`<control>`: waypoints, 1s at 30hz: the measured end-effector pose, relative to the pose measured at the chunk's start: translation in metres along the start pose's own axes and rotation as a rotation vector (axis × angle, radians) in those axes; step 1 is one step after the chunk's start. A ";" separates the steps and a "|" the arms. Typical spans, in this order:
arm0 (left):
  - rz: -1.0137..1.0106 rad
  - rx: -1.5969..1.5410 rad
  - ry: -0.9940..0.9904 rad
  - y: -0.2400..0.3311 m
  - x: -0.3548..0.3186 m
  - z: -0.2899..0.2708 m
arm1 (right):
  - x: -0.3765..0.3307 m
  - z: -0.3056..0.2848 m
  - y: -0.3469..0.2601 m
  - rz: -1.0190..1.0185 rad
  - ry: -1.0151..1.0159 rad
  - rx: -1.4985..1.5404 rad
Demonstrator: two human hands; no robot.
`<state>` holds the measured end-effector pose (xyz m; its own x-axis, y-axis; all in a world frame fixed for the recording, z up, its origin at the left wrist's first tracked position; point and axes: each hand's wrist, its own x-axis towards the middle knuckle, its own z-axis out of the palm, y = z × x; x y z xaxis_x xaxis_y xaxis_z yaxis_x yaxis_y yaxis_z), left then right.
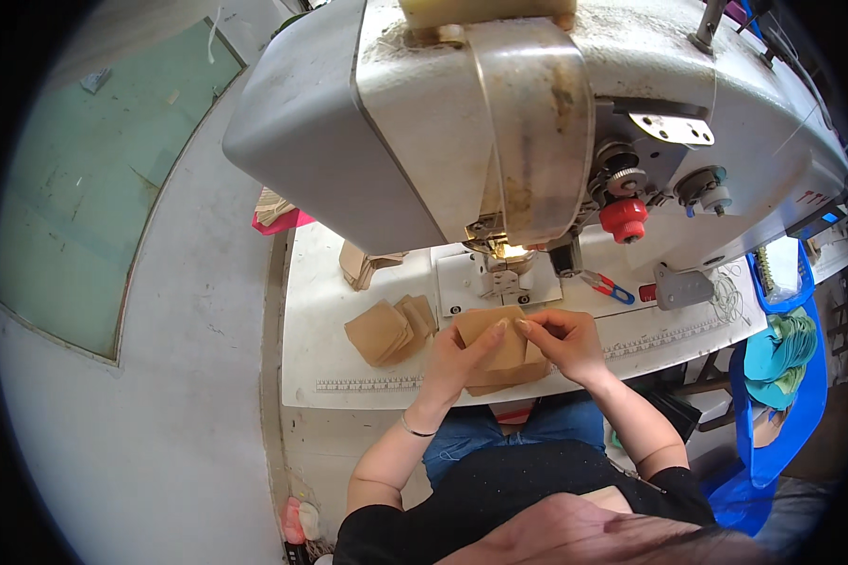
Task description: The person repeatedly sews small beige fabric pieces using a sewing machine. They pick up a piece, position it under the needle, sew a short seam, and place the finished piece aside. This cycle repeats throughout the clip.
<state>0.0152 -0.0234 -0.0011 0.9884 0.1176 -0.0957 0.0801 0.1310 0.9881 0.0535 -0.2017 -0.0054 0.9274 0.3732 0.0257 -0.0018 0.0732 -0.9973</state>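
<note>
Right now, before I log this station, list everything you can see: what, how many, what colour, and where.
sewing machine: one, grey-white, above the table, needle area lit
red knob: one, on the machine's right side
work table: one, white, ruler strips along its front edge
held tan pieces: a small stack, count unclear, tan, in both hands before the needle
tan pieces on the table: a fanned pile, count unclear, left of the hands
thread snips: one, red and blue handles, right of the needle plate
blue bin: one, right of the table, holding teal pieces
pink tray: one, behind the table's left end
left hand: on the stack's left side, bracelet at the wrist
right hand: pinching the stack's top edge
</note>
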 end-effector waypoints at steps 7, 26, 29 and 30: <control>-0.011 -0.028 -0.043 0.034 0.039 -0.011 | 0.031 0.004 -0.031 0.014 -0.082 -0.141; 0.031 -0.032 -0.200 0.062 0.079 -0.027 | 0.048 0.023 -0.031 0.035 -0.035 0.005; -0.014 -0.001 -0.216 0.073 0.072 -0.028 | 0.048 0.024 -0.030 0.028 -0.027 0.017; -0.028 0.021 -0.233 0.073 0.073 -0.030 | 0.049 0.024 -0.031 0.029 -0.024 0.012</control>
<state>0.0896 0.0245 0.0603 0.9886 -0.1168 -0.0949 0.1079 0.1101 0.9881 0.0904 -0.1636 0.0284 0.9177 0.3973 -0.0018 -0.0337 0.0734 -0.9967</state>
